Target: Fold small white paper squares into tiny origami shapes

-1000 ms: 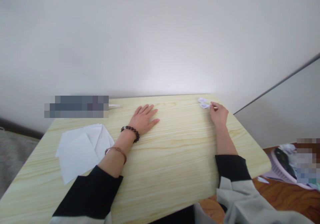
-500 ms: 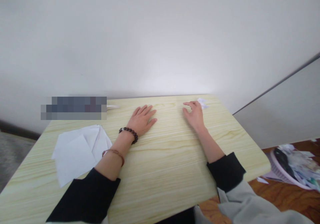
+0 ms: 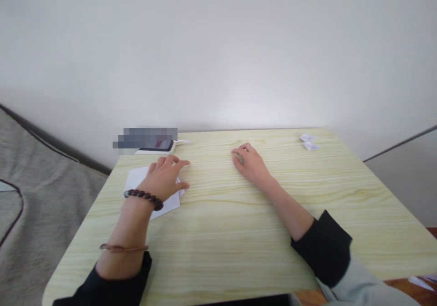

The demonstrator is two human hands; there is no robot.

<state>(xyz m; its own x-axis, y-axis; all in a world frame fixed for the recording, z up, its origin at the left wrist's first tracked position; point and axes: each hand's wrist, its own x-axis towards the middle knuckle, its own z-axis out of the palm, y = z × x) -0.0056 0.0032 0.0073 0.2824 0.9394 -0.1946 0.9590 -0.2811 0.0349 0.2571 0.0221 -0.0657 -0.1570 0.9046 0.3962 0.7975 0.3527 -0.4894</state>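
Note:
My left hand lies on a stack of white paper sheets at the left of the light wooden table, fingers stretched out over the sheets. A dark bead bracelet and a thin cord are on that wrist. My right hand rests on the bare table near the middle, fingers loosely curled, with nothing seen in it. Two small folded white paper pieces sit at the far right corner, well away from both hands.
A phone on a white object lies at the table's back edge by the wall. Grey fabric is to the left of the table. A white wall runs behind the table.
My left hand moved left onto the paper sheets. My right hand drew away from the folded pieces toward the table's middle. The view has turned left.

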